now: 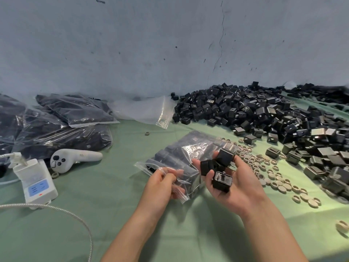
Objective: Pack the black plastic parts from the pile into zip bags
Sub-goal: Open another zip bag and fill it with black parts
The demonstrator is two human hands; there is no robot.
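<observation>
A big pile of black plastic parts (pixel 264 114) spreads over the green cloth at the back right. In the middle lies a clear zip bag (pixel 181 154) partly filled with black parts. My left hand (pixel 162 184) pinches the bag's open zip edge at its near end. My right hand (pixel 234 184), palm up just right of the bag's mouth, holds three black parts (pixel 219 167) in its curled fingers.
Filled zip bags (pixel 62 121) are stacked at the left, with empty clear bags (pixel 147 110) behind. A white controller (pixel 73 157), a white power strip (pixel 35 182) and a braided cable (pixel 71 214) lie at the left. Beige rings (pixel 272 174) are scattered at the right.
</observation>
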